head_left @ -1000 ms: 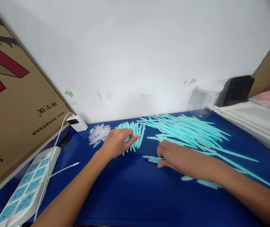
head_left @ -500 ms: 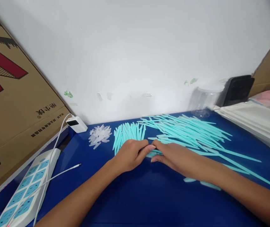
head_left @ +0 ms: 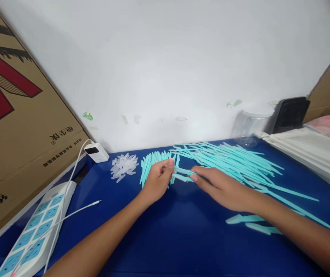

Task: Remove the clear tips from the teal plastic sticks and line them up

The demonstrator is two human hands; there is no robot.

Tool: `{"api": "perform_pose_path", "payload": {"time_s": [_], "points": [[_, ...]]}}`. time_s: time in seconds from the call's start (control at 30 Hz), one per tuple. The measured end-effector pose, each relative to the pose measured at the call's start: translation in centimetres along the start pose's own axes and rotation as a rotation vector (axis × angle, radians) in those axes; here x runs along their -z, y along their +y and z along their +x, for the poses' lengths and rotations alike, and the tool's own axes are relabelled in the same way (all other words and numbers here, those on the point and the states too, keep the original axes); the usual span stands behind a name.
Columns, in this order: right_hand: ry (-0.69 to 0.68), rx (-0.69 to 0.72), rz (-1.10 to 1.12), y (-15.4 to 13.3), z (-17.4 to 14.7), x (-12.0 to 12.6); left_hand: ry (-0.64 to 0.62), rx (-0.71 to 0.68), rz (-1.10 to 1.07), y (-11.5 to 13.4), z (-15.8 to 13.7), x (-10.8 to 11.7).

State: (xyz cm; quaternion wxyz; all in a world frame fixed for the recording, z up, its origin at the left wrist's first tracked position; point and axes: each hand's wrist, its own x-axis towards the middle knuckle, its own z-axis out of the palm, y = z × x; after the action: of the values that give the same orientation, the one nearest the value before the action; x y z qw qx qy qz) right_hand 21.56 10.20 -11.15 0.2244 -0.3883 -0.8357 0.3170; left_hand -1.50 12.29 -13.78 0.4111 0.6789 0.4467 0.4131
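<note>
My right hand [head_left: 216, 184] is closed on a couple of slim teal eyebrow razors [head_left: 183, 177], which point left across the gap between my hands. My left hand [head_left: 159, 179] pinches at their far ends, thumb uppermost; the exact grip is hidden by the fingers. Right behind the left hand lies a neat group of teal razors [head_left: 146, 167]. A larger pile of razors [head_left: 225, 159], some with pale ends, spreads behind my right hand. Two loose razors [head_left: 240, 219] lie below my right forearm. Small clear plastic caps [head_left: 123, 165] are heaped to the left.
A white power strip [head_left: 37, 227] with a white cable [head_left: 81, 209] lies at left, beside a cardboard box [head_left: 23, 127]. A small white device [head_left: 97, 152] stands at the wall. At back right are a clear jar [head_left: 248, 129], a black stand [head_left: 292, 115] and white bags [head_left: 312, 146].
My hands, pressed together before, have drawn apart, so the razors between them now show. The right hand has shifted right, and the loose razors below its forearm are more exposed. The view has shifted slightly.
</note>
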Motion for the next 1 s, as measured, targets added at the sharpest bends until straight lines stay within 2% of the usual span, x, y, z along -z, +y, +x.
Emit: {"api": "perform_pose_path", "payload": {"time_s": [0.13, 0.37, 0.77, 0.87, 1.0], "points": [[-0.001, 0.006, 0.060, 0.1, 0.2, 0.2, -0.038, -0.050, 0.067, 0.1, -0.3, 0.1], [0.004, -0.076, 0.217, 0.3, 0.2, -0.3, -0.149, -0.169, 0.276, 1.9, -1.4, -0.2], [0.131, -0.058, 0.119, 0.5, 0.5, -0.9, 0.104, -0.219, 0.356, 1.5, -1.4, -0.7], [0.159, -0.076, 0.122, 0.4, 0.4, -1.7, 0.127, -0.197, 0.326, 1.5, -1.5, -1.0], [0.137, -0.058, 0.112, -0.2, 0.0, -2.3, 0.117, -0.264, 0.324, 1.3, -1.4, -1.0]]}}
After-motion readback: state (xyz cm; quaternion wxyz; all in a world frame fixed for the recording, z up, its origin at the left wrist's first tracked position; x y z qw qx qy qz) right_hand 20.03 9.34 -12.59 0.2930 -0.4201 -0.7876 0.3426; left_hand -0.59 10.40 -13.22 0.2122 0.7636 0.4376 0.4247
